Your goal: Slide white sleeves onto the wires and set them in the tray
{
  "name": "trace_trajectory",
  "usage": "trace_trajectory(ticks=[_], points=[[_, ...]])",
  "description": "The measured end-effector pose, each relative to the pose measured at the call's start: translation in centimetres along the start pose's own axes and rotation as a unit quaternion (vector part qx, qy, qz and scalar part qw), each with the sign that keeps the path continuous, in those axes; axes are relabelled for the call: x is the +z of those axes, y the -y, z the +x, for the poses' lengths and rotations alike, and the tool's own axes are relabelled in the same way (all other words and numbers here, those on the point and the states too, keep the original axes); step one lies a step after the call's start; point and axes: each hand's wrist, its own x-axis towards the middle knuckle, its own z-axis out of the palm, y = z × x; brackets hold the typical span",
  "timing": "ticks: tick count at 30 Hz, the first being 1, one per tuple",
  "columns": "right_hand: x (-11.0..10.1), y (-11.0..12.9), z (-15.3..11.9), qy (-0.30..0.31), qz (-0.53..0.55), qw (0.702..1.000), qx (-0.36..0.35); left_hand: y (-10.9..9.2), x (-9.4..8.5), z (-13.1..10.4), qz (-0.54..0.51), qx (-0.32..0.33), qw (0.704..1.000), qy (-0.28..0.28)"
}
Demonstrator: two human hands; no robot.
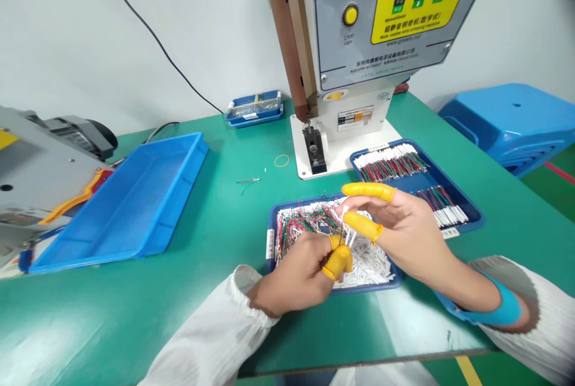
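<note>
My left hand (308,267), with yellow finger cots on thumb and index finger, is closed in a pinch on thin wires (341,234). Several white tubes stand up beside these fingertips. My right hand (404,224) also wears yellow finger cots; its index finger is stretched out above the thumb. A small white tube (345,210) shows at the right thumb's tip, apparently held against a finger behind it. Both hands are over a blue tray (271,266) of red, green and black wires (309,218) and loose white tubes (371,263). The left hand hides part of the tray.
A crimping machine (359,63) stands behind the tray. Bundled sleeved wires lie in a second blue tray (477,218) at right. On the left are an empty blue bin (135,194) and another machine (45,170). A loose wire (249,181) and a rubber band (282,161) lie on the green table.
</note>
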Motion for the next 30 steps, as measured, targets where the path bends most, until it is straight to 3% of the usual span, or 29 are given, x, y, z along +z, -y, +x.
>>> trace_trajectory(ticks=[8,15,19,26,30], points=[[0.0,0.2,0.2,-0.017,0.001,1.000,-0.016,0.1,-0.3,0.0,0.035,-0.009,0.999,-0.005],[-0.5,-0.1,0.9,-0.097,-0.012,0.995,-0.022,0.1,-0.2,0.0,0.025,0.027,0.998,-0.052],[-0.5,-0.2,0.9,-0.015,-0.051,0.999,0.002,0.1,-0.2,-0.1,0.035,0.029,0.996,-0.082],[-0.4,-0.9,0.4,0.113,-0.028,0.993,0.026,0.1,-0.1,0.1,0.032,0.033,0.997,-0.061],[-0.6,-0.8,0.6,0.109,-0.042,0.993,0.013,-0.3,-0.4,0.7,0.024,0.014,0.998,-0.064]])
